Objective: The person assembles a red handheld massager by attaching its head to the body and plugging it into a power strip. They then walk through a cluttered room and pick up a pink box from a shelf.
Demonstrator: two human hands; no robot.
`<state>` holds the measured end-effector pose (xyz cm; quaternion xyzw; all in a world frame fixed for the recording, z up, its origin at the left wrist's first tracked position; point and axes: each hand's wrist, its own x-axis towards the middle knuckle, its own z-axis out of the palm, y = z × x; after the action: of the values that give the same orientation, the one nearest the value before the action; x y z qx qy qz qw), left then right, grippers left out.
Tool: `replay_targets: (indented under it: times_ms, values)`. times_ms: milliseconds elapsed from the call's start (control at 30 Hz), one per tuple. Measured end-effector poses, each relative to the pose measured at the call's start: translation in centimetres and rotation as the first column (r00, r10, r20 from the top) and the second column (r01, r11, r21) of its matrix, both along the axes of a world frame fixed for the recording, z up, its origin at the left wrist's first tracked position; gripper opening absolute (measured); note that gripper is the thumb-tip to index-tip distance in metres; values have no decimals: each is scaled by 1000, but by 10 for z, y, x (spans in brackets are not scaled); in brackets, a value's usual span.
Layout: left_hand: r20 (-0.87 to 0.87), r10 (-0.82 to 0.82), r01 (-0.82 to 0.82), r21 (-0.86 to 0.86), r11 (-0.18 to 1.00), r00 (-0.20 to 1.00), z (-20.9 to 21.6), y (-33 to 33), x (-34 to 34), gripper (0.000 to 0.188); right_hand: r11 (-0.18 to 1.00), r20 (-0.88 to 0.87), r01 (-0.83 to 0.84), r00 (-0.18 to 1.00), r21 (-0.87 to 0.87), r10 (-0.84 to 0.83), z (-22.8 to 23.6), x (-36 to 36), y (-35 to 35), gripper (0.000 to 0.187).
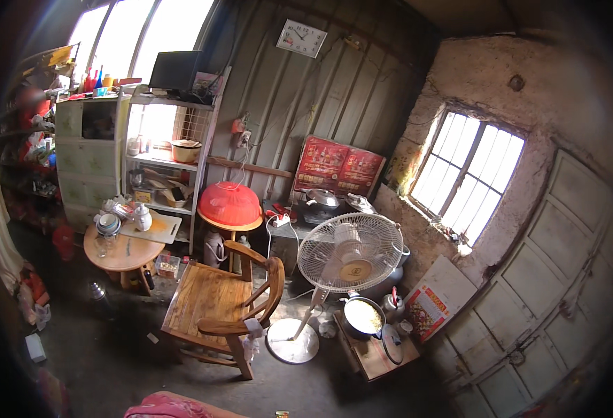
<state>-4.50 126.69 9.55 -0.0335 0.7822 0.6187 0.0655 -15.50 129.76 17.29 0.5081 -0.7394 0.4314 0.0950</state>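
Neither of my hands shows. At the lower edge there is a pink-red patterned cloth (160,406), perhaps a sleeve, with a strip beside it that may be part of my arm. To its right the top of a small gold-coloured object (282,414) just peeks in; I cannot make out what it is. Ahead stands a wooden armchair (209,299) with a plastic bag (252,329) hanging from its arm. Right of the chair is a white standing fan (350,252). A pot of pale food (363,317) rests on a low wooden stand (390,364), a glass lid (391,343) leaning beside it.
A round table (124,252) at left carries bowls, a white teapot (142,217) and a cutting board (164,228). A red food cover (228,204) sits on a small round table. Behind are shelves (205,129), covered pans (322,199) and a barred window (470,171). A metal door (550,279) closes the right side.
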Motion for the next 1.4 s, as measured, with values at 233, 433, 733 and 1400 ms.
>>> replay_targets:
  times_ms: [233, 433, 733, 1400]
  values:
    - [-5, -30, 30, 22, 999, 1000, 1, -7, -4, 33, 999, -6, 31, 1000, 8, -31, -1, -1, -1, 29]
    - [-6, -53, 53, 39, 998, 999, 1, -11, -6, 34, 999, -7, 53, 999, 11, -53, -2, -1, -2, 29]
    - [-10, -78, 78, 64, 995, 997, 1, -19, -7, 36, 997, -17, 78, 997, 19, -77, -3, -1, -4, 28]
    - [-18, -118, 119, 127, 985, 993, -5, -22, -9, 40, 991, -58, 131, 990, 15, -130, -12, 4, 7, 26]
